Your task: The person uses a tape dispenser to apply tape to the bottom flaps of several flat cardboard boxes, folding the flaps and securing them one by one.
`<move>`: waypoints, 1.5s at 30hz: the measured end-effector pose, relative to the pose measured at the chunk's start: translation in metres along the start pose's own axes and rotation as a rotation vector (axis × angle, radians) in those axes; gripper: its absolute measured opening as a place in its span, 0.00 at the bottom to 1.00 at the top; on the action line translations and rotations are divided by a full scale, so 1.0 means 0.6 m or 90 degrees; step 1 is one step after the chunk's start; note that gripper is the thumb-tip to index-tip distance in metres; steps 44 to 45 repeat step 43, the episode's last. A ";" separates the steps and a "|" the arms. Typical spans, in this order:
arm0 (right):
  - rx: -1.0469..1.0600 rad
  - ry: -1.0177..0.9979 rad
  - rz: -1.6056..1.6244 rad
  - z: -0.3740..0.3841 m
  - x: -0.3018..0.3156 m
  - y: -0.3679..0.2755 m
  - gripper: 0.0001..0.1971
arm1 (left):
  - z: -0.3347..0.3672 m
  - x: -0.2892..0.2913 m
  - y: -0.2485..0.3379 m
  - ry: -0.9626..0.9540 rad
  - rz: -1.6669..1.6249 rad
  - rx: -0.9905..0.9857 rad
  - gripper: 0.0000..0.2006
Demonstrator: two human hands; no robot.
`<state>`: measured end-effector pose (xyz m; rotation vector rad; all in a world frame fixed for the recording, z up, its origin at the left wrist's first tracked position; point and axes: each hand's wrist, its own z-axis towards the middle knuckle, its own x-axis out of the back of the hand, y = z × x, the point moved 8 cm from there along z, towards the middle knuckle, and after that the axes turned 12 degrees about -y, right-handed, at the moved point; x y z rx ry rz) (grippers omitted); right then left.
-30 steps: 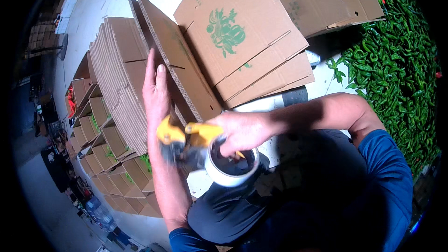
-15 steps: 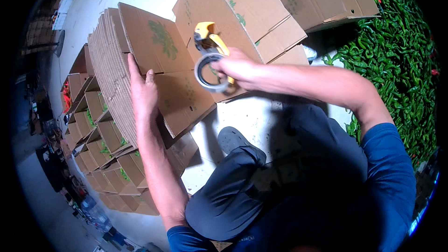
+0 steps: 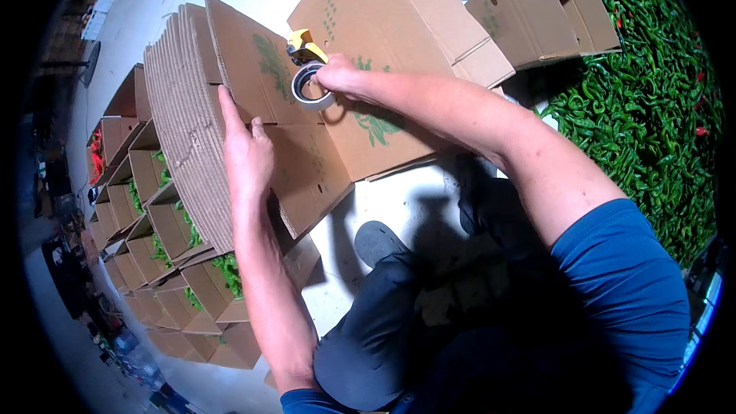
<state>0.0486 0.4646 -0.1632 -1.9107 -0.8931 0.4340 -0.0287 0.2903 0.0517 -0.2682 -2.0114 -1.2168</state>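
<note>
My right hand (image 3: 339, 77) is wrapped round a yellow tape dispenser (image 3: 307, 49), whose roll of tape (image 3: 313, 101) hangs below the fingers. The dispenser is over a brown cardboard box (image 3: 295, 155), partly folded open, with green leaf prints on its panels. My left hand (image 3: 249, 157) grips the near left edge of this box, thumb on the inner side and index finger stretched along the outside. Behind that hand, a thick stack of flattened cardboard boxes (image 3: 180, 130) leans at a tilt.
Standing boxes (image 3: 165, 222) with green peppers inside fill the left. A large heap of green peppers (image 3: 613, 119), with a few red ones, covers the right. Another open box (image 3: 514, 15) sits at the heap's edge. My shoe (image 3: 379, 241) rests on the pale floor (image 3: 399, 195).
My right hand has moved left and up with the tape dispenser, farther over the box. My left hand keeps its hold on the edge. The view has shifted slightly.
</note>
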 end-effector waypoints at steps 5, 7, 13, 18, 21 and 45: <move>-0.026 -0.009 0.063 0.051 0.019 0.048 0.10 | 0.008 -0.010 0.012 -0.003 0.008 0.003 0.36; -0.031 -0.045 0.025 0.024 -0.017 0.010 0.09 | -0.006 0.007 -0.003 0.017 0.021 0.020 0.36; 0.042 -0.085 -0.232 -0.016 -0.034 -0.012 0.22 | -0.001 0.000 0.002 0.032 0.012 -0.019 0.35; 0.086 -0.194 -0.300 -0.007 -0.021 -0.023 0.20 | 0.002 -0.004 0.009 0.005 -0.001 -0.043 0.35; 0.040 -0.218 -0.360 -0.001 -0.017 -0.027 0.15 | 0.004 -0.006 0.005 0.001 -0.042 -0.060 0.34; 0.137 -0.577 -0.540 -0.280 -0.081 0.134 0.23 | 0.019 -0.008 -0.019 0.018 -0.036 -0.128 0.34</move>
